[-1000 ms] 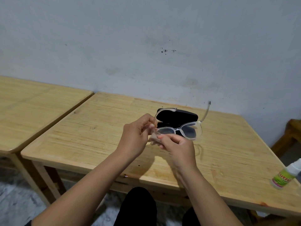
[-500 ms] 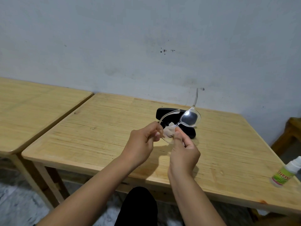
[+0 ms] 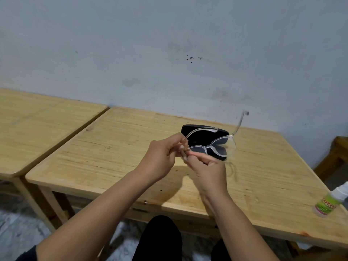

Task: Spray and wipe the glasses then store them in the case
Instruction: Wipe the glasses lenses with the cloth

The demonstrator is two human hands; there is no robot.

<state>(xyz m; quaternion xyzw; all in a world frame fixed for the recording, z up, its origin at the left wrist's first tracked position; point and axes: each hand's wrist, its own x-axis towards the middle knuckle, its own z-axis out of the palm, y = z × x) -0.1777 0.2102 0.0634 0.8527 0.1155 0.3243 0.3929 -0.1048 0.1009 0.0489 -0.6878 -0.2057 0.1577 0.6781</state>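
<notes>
Clear-framed glasses are held above the wooden table, arms unfolded, in front of an open black case. My left hand pinches the frame's left end at the hinge. My right hand is closed on the left lens from below; a wiping cloth is barely visible between its fingers. A small white spray bottle with a green label lies at the table's right edge.
A second wooden table stands close on the left with a narrow gap between. A grey wall runs behind both. A wooden stool or chair is at the far right. My dark-trousered knees sit under the front edge.
The glasses have tipped back from a steep tilt to nearly level, the right lens swinging down and right. My right hand slid along the left lens; my left hand kept its grip.
</notes>
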